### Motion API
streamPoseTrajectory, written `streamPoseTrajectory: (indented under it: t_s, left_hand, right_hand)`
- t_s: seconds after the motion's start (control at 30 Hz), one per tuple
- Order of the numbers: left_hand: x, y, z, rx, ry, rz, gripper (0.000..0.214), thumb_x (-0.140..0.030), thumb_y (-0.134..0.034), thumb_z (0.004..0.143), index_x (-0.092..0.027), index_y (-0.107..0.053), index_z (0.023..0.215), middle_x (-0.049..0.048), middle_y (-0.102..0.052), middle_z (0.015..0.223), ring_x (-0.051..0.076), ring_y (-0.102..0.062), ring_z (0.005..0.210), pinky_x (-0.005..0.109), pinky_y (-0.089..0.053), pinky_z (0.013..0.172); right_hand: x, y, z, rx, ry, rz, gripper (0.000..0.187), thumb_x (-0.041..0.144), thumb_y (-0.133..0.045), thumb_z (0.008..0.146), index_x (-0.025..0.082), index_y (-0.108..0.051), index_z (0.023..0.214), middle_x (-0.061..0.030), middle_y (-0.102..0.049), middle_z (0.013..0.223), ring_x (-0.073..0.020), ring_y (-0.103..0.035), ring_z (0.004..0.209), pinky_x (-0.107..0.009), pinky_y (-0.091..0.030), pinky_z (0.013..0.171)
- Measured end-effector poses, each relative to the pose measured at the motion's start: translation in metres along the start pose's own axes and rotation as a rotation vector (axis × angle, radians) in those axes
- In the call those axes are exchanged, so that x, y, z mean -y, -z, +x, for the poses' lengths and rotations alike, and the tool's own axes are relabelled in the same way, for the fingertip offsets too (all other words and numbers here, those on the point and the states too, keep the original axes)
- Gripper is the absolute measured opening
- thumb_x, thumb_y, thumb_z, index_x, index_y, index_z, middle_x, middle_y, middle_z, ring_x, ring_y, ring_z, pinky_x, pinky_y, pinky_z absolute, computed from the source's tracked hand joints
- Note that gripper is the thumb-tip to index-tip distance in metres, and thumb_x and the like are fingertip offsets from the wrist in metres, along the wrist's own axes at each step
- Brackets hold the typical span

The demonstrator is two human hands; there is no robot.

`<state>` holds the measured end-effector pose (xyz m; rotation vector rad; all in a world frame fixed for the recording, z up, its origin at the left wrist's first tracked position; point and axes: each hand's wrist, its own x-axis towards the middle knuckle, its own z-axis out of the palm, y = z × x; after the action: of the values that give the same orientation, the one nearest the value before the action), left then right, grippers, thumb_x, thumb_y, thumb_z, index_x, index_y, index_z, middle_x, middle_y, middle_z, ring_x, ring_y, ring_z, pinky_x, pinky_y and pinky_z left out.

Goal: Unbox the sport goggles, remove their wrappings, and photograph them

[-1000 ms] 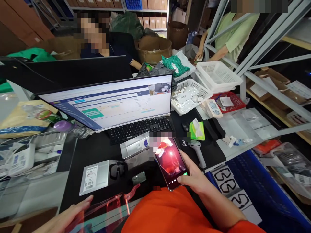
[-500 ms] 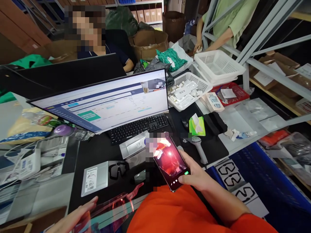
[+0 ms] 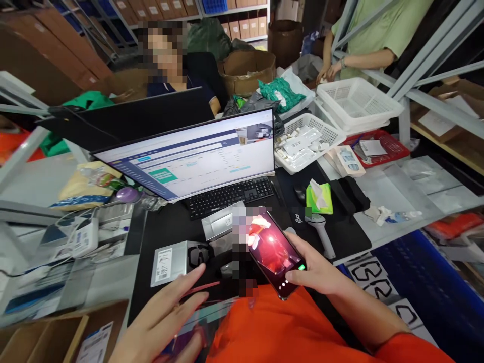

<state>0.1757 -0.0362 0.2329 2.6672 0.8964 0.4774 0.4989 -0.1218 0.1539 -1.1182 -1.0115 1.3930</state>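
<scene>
My right hand [image 3: 315, 269] is shut around a smartphone [image 3: 276, 257], whose screen shows a red, glowing picture. Part of the phone's top end is pixelated. My left hand [image 3: 162, 315] hangs open above the black desk [image 3: 166, 237], fingers spread. Its fingertips are close to a silver box [image 3: 170, 263] with a white label. Black sports sunglasses [image 3: 198, 255] lie against that box. Under my left hand is a clear, red-tinted plastic piece [image 3: 200, 322], partly hidden by my fingers.
A monitor [image 3: 185, 161] and black keyboard [image 3: 229, 196] stand beyond my hands. To the right are a handheld barcode scanner [image 3: 320, 233] and green tissue box [image 3: 319, 197]. White baskets [image 3: 357, 103] stand behind. One co-worker [image 3: 181, 75] sits at the back; another [image 3: 378, 35] stands.
My left hand has moved up from the lower edge toward the silver box, its fingers now over the desk. The smartphone stays in my right hand. The whole view has shifted slightly.
</scene>
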Motion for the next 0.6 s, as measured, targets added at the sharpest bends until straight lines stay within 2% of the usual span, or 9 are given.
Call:
streamPoseTrajectory:
  t_s: [0.1, 0.2, 0.33, 0.47, 0.6]
  left_hand:
    - [-0.013, 0.006, 0.017, -0.009, -0.115, 0.027, 0.036, -0.017, -0.062, 0.083, -0.028, -0.066, 0.118, 0.004, -0.056, 0.147, 0.025, -0.059, 0.129, 0.037, -0.055, 0.105]
    - [-0.015, 0.008, 0.02, -0.018, -0.127, 0.03, 0.038, -0.008, -0.058, 0.08, -0.024, -0.065, 0.114, 0.0077, -0.055, 0.147, 0.025, -0.051, 0.137, 0.041, -0.053, 0.107]
    - [-0.01, 0.008, 0.007, -0.012, -0.058, -0.001, 0.038, -0.003, -0.054, 0.075, -0.021, -0.065, 0.106, 0.0097, -0.056, 0.147, 0.026, -0.045, 0.141, 0.044, -0.054, 0.106]
    - [-0.004, 0.011, -0.007, -0.041, -0.013, -0.058, 0.043, 0.0, -0.052, 0.07, -0.022, -0.066, 0.104, 0.0074, -0.06, 0.143, 0.025, -0.049, 0.137, 0.042, -0.055, 0.103]
    - [0.007, 0.013, -0.018, -0.053, 0.04, -0.089, 0.045, 0.001, -0.051, 0.067, -0.023, -0.068, 0.102, 0.0065, -0.06, 0.142, 0.025, -0.053, 0.132, 0.042, -0.057, 0.101]
  right_hand:
    - [0.01, -0.008, 0.005, 0.087, -0.033, -0.015, 0.071, 0.032, -0.076, 0.077, 0.022, -0.052, 0.142, -0.0092, -0.062, 0.127, -0.0308, -0.061, 0.108, -0.041, -0.049, 0.094]
    - [0.016, -0.019, 0.01, 0.155, -0.063, -0.013, 0.069, 0.035, -0.076, 0.078, 0.022, -0.052, 0.141, -0.0097, -0.064, 0.122, -0.0309, -0.062, 0.105, -0.041, -0.051, 0.09]
    - [0.017, -0.037, 0.018, 0.215, -0.104, -0.02, 0.067, 0.032, -0.075, 0.077, 0.022, -0.053, 0.14, -0.0098, -0.065, 0.12, -0.0299, -0.063, 0.1, -0.042, -0.052, 0.089]
    - [0.016, -0.054, 0.024, 0.246, -0.139, -0.061, 0.067, 0.026, -0.073, 0.077, 0.023, -0.052, 0.14, -0.0089, -0.065, 0.118, -0.0287, -0.063, 0.097, -0.041, -0.053, 0.087]
    - [0.014, -0.071, 0.027, 0.235, -0.135, -0.13, 0.07, 0.024, -0.074, 0.075, 0.023, -0.052, 0.142, -0.0097, -0.064, 0.122, -0.0313, -0.063, 0.102, -0.042, -0.053, 0.087]
